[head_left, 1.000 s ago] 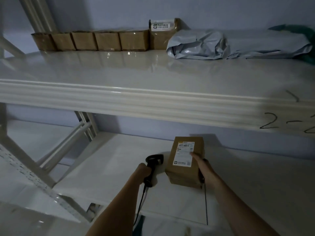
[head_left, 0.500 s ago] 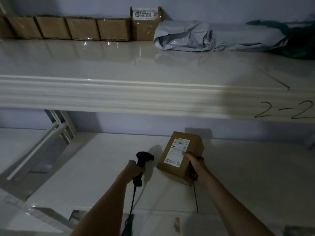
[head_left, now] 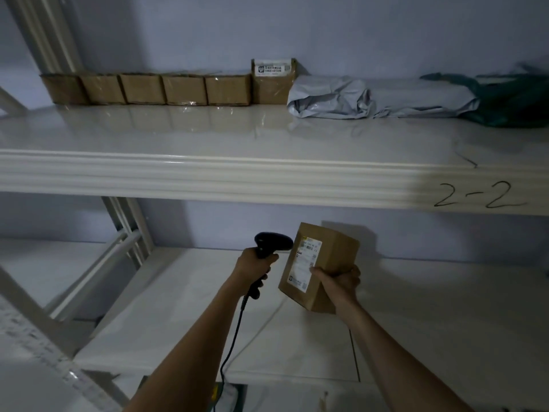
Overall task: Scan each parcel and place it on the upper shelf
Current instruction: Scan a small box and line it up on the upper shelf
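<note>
With the left hand (head_left: pixel 255 267) gripping the barcode scanner (head_left: pixel 271 243) and the right hand (head_left: pixel 338 282) clasping the cardboard parcel (head_left: pixel 322 264), the thumb is risking covering the shipping label (head_left: pixel 304 264), causing a misread.

A row of boxes (head_left: pixel 142 89) stands along the back of the upper shelf (head_left: pixel 208 171), with a bagged parcel (head_left: pixel 380 98) lying to its right. Below the shelf's front edge, the left hand (head_left: pixel 252 267) holds the scanner (head_left: pixel 271 242) just left of the parcel (head_left: pixel 322 263), which the right hand (head_left: pixel 338 282) holds above the lower shelf (head_left: pixel 430 307).
</note>
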Demonstrator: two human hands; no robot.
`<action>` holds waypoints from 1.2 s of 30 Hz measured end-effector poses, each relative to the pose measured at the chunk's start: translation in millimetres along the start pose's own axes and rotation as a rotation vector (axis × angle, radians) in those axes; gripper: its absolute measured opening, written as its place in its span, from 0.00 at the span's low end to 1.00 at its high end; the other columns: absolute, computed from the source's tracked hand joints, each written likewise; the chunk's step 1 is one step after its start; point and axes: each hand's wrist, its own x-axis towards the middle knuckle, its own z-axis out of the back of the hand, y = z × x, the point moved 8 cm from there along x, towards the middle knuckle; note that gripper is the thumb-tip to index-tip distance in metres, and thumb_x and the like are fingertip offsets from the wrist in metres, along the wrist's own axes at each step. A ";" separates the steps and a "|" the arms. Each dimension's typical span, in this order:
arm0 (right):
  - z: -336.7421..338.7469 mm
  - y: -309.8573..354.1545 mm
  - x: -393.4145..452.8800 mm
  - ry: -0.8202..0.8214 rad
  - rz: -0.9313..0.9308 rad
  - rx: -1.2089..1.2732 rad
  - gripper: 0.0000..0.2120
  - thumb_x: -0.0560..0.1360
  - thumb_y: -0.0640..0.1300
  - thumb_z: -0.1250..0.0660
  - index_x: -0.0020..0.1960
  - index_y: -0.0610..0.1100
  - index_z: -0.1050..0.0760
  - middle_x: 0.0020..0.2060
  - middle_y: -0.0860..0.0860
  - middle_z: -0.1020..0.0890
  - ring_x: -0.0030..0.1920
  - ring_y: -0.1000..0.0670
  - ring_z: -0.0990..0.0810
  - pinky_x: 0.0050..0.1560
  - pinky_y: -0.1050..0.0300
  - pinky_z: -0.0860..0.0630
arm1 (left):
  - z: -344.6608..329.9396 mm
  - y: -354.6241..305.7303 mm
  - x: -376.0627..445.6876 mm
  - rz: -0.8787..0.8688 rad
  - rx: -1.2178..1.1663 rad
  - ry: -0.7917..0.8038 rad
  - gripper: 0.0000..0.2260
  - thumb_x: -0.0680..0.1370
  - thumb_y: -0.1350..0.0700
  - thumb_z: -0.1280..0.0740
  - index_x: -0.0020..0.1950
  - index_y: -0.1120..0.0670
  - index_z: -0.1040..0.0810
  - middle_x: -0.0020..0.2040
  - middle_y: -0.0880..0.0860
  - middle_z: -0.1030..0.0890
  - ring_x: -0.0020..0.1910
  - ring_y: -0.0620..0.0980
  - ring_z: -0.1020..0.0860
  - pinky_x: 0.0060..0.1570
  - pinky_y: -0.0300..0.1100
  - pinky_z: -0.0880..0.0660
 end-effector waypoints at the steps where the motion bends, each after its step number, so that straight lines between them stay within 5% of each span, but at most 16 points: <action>1: -0.2 4.4 -0.8 -0.006 0.025 -0.003 0.55 0.59 0.52 0.16 0.75 0.51 0.48 0.67 0.45 0.38 0.54 0.49 0.32 0.51 0.51 0.29 | -0.7 -5.0 -1.7 -0.016 0.018 0.006 0.10 0.75 0.52 0.31 0.49 0.58 0.21 0.31 0.54 0.23 0.27 0.50 0.27 0.27 0.40 0.30; 19: 10.7 3.9 -6.1 -0.024 0.049 -0.037 0.55 0.61 0.51 0.17 0.76 0.50 0.49 0.67 0.45 0.38 0.62 0.45 0.32 0.53 0.50 0.30 | -12.4 -27.2 -18.8 -0.040 0.017 0.130 0.07 0.75 0.54 0.32 0.46 0.58 0.22 0.30 0.53 0.24 0.27 0.49 0.28 0.28 0.40 0.30; 31: 17.2 4.6 -7.2 -0.015 -0.059 -0.052 0.54 0.63 0.53 0.18 0.77 0.49 0.50 0.69 0.42 0.38 0.64 0.38 0.30 0.50 0.46 0.29 | -17.1 -27.8 -16.0 -0.015 0.014 0.151 0.06 0.75 0.55 0.31 0.44 0.57 0.23 0.29 0.52 0.25 0.25 0.48 0.29 0.27 0.39 0.31; 36: 20.0 0.9 -6.7 0.004 -0.152 -0.018 0.52 0.63 0.56 0.19 0.76 0.46 0.47 0.69 0.41 0.36 0.65 0.38 0.30 0.57 0.41 0.26 | -14.2 -7.1 -10.4 0.040 0.000 0.132 0.04 0.74 0.62 0.31 0.47 0.60 0.23 0.33 0.55 0.25 0.28 0.50 0.28 0.28 0.41 0.29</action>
